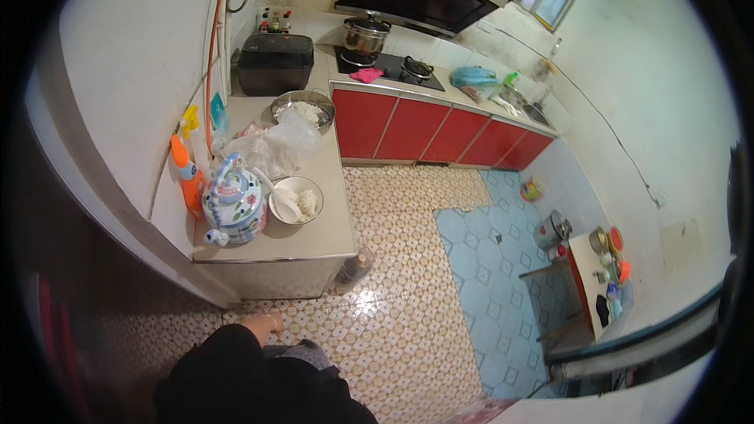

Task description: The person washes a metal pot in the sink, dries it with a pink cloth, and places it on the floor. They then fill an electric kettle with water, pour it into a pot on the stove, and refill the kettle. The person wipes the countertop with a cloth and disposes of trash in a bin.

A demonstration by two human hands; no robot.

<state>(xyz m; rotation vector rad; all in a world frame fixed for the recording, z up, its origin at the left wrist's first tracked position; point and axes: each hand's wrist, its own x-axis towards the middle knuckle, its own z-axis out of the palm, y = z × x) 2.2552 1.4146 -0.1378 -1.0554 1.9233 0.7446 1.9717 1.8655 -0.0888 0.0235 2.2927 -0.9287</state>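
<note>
My left hand (275, 323) hangs low beside my leg, with a thin bracelet at the wrist. Its fingers are mostly hidden, so I cannot tell how they are held. My right hand is out of view. Nearest to me, on the end of the tiled counter (318, 241), stands a painted ceramic teapot (235, 206). Beside it sits a bowl of cooked rice (306, 200) with a white spoon (287, 209) in it. Behind these lie clear plastic bags (277, 147) and a metal pan (303, 97) holding more rice.
An orange spray bottle (188, 182) stands against the left wall. A black lidded appliance (277, 65) occupies the counter corner. A steel pot (365, 38) rests on the gas hob (392, 70). On the floor, a bottle (353, 271) stands by the counter end; a small table (583, 271) is at right.
</note>
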